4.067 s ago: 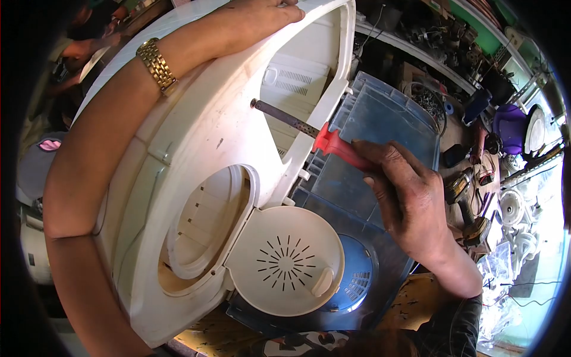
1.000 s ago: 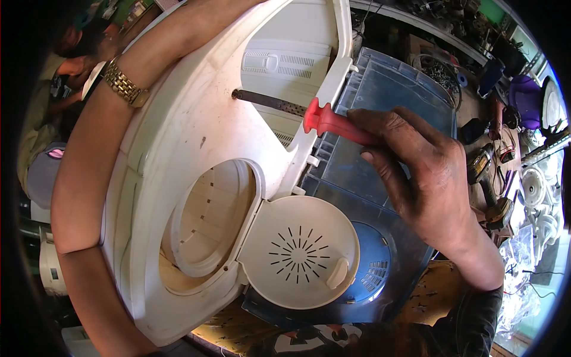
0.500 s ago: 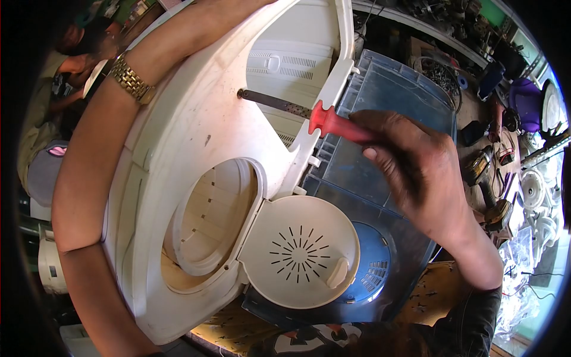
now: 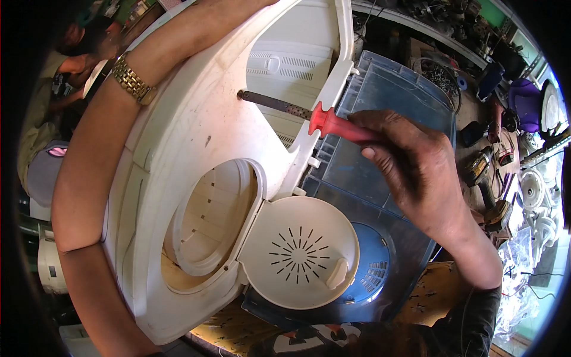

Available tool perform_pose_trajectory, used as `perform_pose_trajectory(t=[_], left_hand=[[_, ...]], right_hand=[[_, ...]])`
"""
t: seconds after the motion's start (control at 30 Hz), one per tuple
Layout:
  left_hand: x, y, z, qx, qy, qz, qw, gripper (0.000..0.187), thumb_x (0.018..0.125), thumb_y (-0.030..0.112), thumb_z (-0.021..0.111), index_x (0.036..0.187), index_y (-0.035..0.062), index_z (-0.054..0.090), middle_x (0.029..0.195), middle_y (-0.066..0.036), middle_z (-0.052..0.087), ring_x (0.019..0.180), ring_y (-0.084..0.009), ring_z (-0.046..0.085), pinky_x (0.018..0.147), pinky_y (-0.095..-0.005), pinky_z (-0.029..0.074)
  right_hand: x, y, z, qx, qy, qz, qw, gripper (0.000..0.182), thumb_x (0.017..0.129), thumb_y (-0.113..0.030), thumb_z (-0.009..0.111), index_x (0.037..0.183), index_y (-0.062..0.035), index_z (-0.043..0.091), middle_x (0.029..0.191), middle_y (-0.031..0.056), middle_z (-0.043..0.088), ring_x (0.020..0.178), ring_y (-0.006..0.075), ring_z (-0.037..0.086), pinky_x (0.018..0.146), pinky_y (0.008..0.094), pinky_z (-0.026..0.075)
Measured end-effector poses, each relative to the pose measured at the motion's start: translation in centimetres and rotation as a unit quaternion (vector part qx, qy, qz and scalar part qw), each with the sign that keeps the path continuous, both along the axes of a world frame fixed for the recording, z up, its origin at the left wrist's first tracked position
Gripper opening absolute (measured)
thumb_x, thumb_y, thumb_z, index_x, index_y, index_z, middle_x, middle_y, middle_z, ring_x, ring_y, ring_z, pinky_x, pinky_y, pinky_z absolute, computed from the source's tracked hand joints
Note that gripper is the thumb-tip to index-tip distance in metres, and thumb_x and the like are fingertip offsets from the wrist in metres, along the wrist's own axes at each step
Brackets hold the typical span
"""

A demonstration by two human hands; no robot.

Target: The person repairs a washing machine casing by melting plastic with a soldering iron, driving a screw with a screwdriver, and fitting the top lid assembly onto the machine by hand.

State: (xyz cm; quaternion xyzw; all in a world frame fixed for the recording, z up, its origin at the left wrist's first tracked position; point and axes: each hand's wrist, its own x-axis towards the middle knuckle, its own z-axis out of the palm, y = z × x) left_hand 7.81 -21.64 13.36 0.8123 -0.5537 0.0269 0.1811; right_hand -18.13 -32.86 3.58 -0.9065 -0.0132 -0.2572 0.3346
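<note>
My right hand point(image 4: 416, 160) is closed around the red handle point(image 4: 342, 127) of a screwdriver. The long dark shaft point(image 4: 276, 103) reaches left, and its tip meets a dark screw hole in a large white plastic washing machine top panel point(image 4: 208, 122). My left arm, with a gold watch point(image 4: 132, 78), wraps along the panel's far left side; the hand itself lies past the top edge of the view. Lower on the panel is a round opening point(image 4: 217, 217), with a hinged round slotted lid point(image 4: 300, 253) swung out to the right.
A translucent blue lid point(image 4: 380, 143) lies under my right hand. To the right, a cluttered bench holds a cordless drill point(image 4: 476, 166), a purple container point(image 4: 524, 104) and white plastic parts point(image 4: 531, 187). Another person point(image 4: 74, 65) sits at upper left.
Almost nothing differs. The screwdriver tip stays at the same hole, and my right hand and left arm hold the same places.
</note>
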Motion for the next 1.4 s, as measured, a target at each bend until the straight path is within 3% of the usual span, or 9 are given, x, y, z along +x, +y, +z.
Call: perform_pose_trajectory(t=[0.77,0.9,0.97,1.03,1.1,1.2,1.3,1.33,1.4], left_hand=[[-0.2,0.7,-0.1,-0.047,0.062,0.01,0.997,0.04,0.096,0.025,0.046,0.121,-0.0061,0.048,0.122,-0.018,0.047,0.115,-0.0252,0.045,0.099,-0.0336,0.036],[-6.4,6.1,2.6,0.14,-0.009,-0.041,0.989,0.054,0.096,0.033,0.049,0.136,-0.0003,0.033,0.137,-0.015,0.034,0.129,-0.0254,0.032,0.11,-0.0332,0.025],[-7.7,10.9,0.1,-0.026,-0.036,-0.094,0.995,0.042,0.085,0.025,0.057,0.122,0.0041,0.058,0.122,-0.013,0.057,0.125,-0.0228,0.045,0.106,-0.0344,0.029],[-10.5,16.3,2.4,0.086,-0.019,-0.068,0.994,0.063,0.088,0.038,0.053,0.139,0.0019,0.04,0.137,-0.013,0.046,0.136,-0.0227,0.031,0.112,-0.0366,0.021],[-14.8,21.5,2.1,0.018,-0.027,0.046,0.998,0.064,0.09,0.043,0.049,0.134,-0.0023,0.044,0.135,-0.015,0.048,0.133,-0.0269,0.036,0.112,-0.0394,0.022],[-21.6,29.1,-2.8,-0.122,-0.223,0.184,0.949,0.057,0.082,0.037,0.06,0.115,-0.0089,0.054,0.117,-0.021,0.056,0.11,-0.0347,0.051,0.097,-0.0435,0.037],[-26.3,34.9,-10.2,-0.047,-0.149,-0.013,0.988,0.033,0.078,0.024,0.066,0.107,0.0078,0.062,0.101,-0.012,0.054,0.097,-0.0263,0.054,0.089,-0.0383,0.041],[-27.7,29.3,-9.7,0.003,-0.199,-0.139,0.97,0.029,0.076,0.021,0.067,0.103,0.0111,0.063,0.1,-0.011,0.054,0.095,-0.0258,0.053,0.086,-0.0374,0.042],[-29.9,29.8,-14.6,-0.001,-0.068,-0.057,0.996,0.033,0.072,0.018,0.073,0.1,0.0078,0.058,0.094,-0.008,0.056,0.096,-0.024,0.052,0.088,-0.0422,0.042]], right_hand=[[-0.1,0.4,0.2,-0.036,-0.028,-0.018,0.999,0.022,0.085,-0.001,0.059,0.107,-0.002,0.061,0.089,0.0171,0.066,0.081,0.0313,0.066,0.069,0.0354,0.05],[-0.1,0.8,-0.1,-0.025,-0.054,-0.037,0.998,0.019,0.084,-0.009,0.062,0.103,-0.0082,0.063,0.082,0.0162,0.065,0.077,0.0366,0.063,0.064,0.0414,0.05],[-0.1,0.8,0.0,-0.029,-0.051,-0.04,0.997,0.018,0.086,-0.01,0.062,0.103,-0.0079,0.063,0.08,0.017,0.065,0.075,0.0363,0.063,0.064,0.0408,0.049],[0.0,0.7,-0.2,-0.051,-0.05,-0.042,0.996,0.017,0.087,-0.012,0.062,0.103,-0.0072,0.063,0.078,0.0174,0.064,0.071,0.0358,0.063,0.063,0.0393,0.049],[-0.1,0.7,-0.1,-0.047,-0.034,-0.04,0.997,0.017,0.088,-0.013,0.062,0.103,-0.0068,0.063,0.076,0.0168,0.063,0.066,0.0336,0.06,0.061,0.0367,0.048],[0.1,0.8,-0.1,-0.044,-0.028,-0.043,0.998,0.019,0.088,-0.014,0.062,0.105,-0.0061,0.063,0.072,0.015,0.061,0.06,0.0278,0.057,0.061,0.0328,0.046],[0.3,0.7,-0.5,-0.042,-0.032,-0.039,0.998,0.021,0.089,-0.014,0.062,0.108,-0.0058,0.063,0.07,0.0133,0.06,0.059,0.022,0.055,0.061,0.0306,0.046],[0.3,0.6,-0.5,-0.043,-0.038,-0.037,0.998,0.022,0.089,-0.014,0.062,0.108,-0.0057,0.063,0.07,0.0128,0.06,0.06,0.0202,0.055,0.061,0.0302,0.046],[0.1,0.4,-0.5,-0.058,-0.033,-0.039,0.997,0.022,0.089,-0.015,0.062,0.109,-0.0058,0.063,0.07,0.0112,0.06,0.061,0.0176,0.055,0.061,0.0295,0.045]])
